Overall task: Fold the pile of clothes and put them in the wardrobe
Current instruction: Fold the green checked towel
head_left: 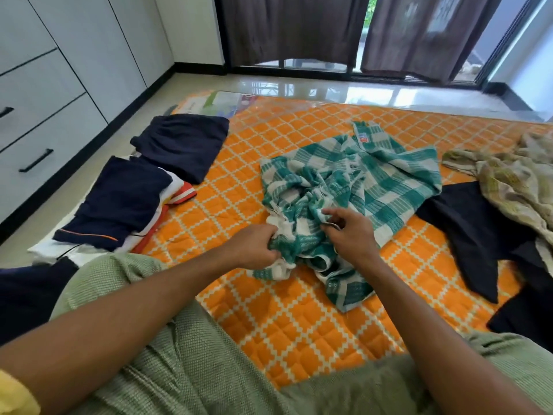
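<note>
The green-and-white checked cloth [374, 181] lies crumpled in the middle of the orange quilt [284, 319], its long axis running on a slant from the near edge by the hands up toward the far right. A small red-and-blue label [363, 139] sits at the far end. The far half lies fairly flat, while the near half is bunched into deep folds, with frayed white threads showing along one edge. The left hand [254, 247] grips a wad of the cloth at its near left side, fingers curled round it. Just beside it, the right hand [350, 232] pinches a fold between thumb and forefinger, the other fingers loosely bent. To the left, a folded navy piece [125, 202] rests on top of white and orange garments at the quilt's edge, and another folded navy piece [182, 142] lies just beyond it. To the right a black garment [472, 235] is spread unfolded, touching the checked cloth's right edge, with a rumpled beige cloth [508, 187] partly over it. The person's knees in green trousers [167, 369] fill the near edge. Along the left wall stands the white wardrobe [59, 85]; its drawers [36, 160] are closed, so what is inside cannot be seen. Brown curtains [299, 28] hang at the glass doors beyond the shiny floor [329, 91].
</note>
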